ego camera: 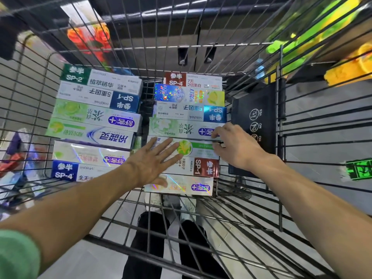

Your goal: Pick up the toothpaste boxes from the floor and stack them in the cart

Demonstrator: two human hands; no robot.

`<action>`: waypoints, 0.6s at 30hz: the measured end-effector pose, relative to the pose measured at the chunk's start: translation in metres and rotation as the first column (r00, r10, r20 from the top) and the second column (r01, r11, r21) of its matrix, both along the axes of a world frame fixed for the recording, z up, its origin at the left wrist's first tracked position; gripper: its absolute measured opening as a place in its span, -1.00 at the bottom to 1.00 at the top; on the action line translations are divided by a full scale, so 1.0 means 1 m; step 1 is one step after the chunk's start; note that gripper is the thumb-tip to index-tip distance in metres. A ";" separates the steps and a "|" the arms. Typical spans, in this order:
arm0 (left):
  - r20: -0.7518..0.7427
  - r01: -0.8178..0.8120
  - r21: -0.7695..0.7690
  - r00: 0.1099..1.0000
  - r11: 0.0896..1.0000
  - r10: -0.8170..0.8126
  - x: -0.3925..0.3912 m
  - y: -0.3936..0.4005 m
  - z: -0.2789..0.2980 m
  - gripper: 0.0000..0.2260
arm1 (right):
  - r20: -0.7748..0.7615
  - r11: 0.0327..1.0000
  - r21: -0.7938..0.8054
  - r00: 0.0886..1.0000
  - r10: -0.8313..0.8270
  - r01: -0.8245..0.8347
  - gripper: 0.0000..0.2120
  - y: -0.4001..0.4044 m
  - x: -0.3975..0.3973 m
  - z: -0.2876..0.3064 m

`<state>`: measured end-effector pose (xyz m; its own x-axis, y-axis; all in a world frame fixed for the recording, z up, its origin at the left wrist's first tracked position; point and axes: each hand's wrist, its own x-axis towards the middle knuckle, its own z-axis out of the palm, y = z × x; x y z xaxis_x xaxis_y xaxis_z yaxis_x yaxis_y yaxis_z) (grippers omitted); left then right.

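Two rows of toothpaste boxes lie flat in the wire cart (261,214). The left row (96,121) holds several boxes, and the right row (189,109) holds several more. In the right row, a white and green box with a yellow flower (193,148) lies under my hands. My left hand (155,160) rests flat on its left part with fingers spread and straight. My right hand (235,146) curls its fingers round the box's right end, thumb on the box behind it. Below it lie a red SP-1 box (203,167) and a holographic box (187,186).
A black child-seat flap with warning icons (255,121) hangs on the cart's right wall. Shelves with yellow and green goods (342,65) stand to the right. Red flowers (90,39) show beyond the cart's far wall. My legs and shoes (171,228) show beneath the mesh.
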<state>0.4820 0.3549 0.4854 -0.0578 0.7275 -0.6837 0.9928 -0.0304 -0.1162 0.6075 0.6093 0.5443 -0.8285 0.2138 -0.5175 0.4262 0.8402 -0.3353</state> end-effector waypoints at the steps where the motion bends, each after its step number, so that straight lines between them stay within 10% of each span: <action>1: 0.009 0.005 0.000 1.000 1.000 -0.005 -0.001 0.001 0.001 -0.16 | -0.001 1.000 -0.002 1.000 0.000 0.000 -0.70 0.000 0.000 0.000; 10: 0.067 -0.007 0.050 0.998 0.999 0.004 -0.018 -0.001 0.035 -0.30 | 0.009 0.999 0.001 0.999 0.046 -0.046 -0.65 -0.007 -0.003 0.017; 18: -0.042 -0.427 0.310 0.886 0.849 0.461 -0.051 -0.031 0.170 -0.24 | -0.153 0.956 0.196 0.956 0.249 -0.218 -0.47 -0.032 -0.056 0.125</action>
